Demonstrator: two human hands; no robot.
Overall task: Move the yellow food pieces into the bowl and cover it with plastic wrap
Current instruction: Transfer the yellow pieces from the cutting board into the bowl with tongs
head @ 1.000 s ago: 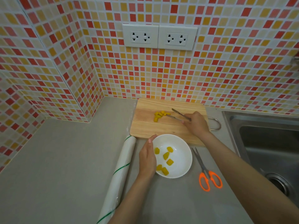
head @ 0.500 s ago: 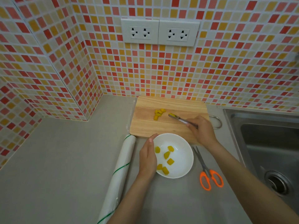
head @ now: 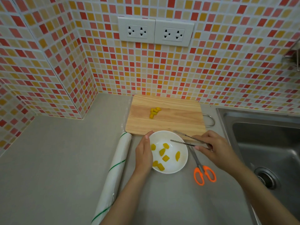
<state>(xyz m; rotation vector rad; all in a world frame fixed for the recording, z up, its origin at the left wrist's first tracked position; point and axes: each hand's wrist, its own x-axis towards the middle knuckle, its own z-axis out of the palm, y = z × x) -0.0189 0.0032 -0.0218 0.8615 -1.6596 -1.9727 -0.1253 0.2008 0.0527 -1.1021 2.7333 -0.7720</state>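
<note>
Since a moment ago, the right hand [head: 214, 148] is carrying the tongs [head: 186, 140] over the white bowl [head: 178, 166], tips apart and empty. Seven glossy yellow food pieces [head: 162, 151] are lying inside; a small cluster [head: 154, 112] is sitting on the cutting board [head: 178, 117]. The left hand [head: 143, 153] is cupping the bowl's rim.

Home kitchen, corner spot. Grey worktop [head: 56, 159] runs into two walls covered in small mosaic tiles [head: 227, 62], red, orange, yellow and cream. Two white double power sockets [head: 155, 32] sit on the back wall above the worktop. Stainless steel sink [head: 266, 143] with a round drain [head: 266, 177] is set into the worktop at the right. Kitchen gear laid out: wooden cutting board [head: 170, 124] with a metal loop handle against the wall, white bowl [head: 177, 166] with yellow food pieces [head: 165, 158], roll of plastic wrap [head: 116, 169], orange-handled scissors [head: 203, 171].
</note>
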